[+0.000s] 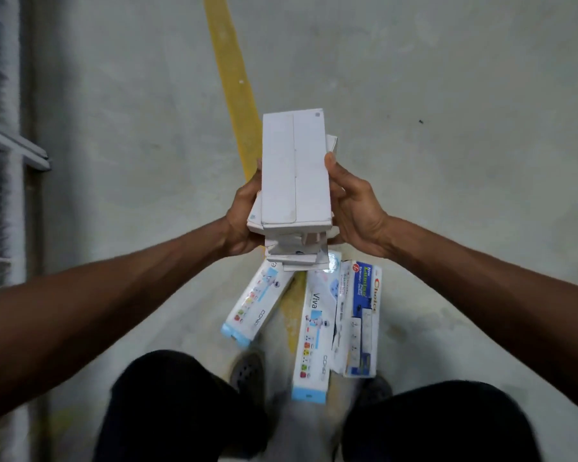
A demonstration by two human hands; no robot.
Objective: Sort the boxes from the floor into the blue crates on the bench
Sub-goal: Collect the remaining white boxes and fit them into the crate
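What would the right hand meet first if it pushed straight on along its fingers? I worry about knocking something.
Its right hand already presses the stack of white boxes, so that comes first; beyond lies the left hand gripping the stack's other side.

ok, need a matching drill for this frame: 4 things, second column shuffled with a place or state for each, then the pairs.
1. white stack
2. Viva box
3. Choice box
4. yellow line

A. painted on the floor, running away from the person
B. on the floor, rightmost box
C. gripped between left hand and right hand
D. on the floor, between two other boxes

Pairs: 1-C, 2-D, 3-B, 4-A
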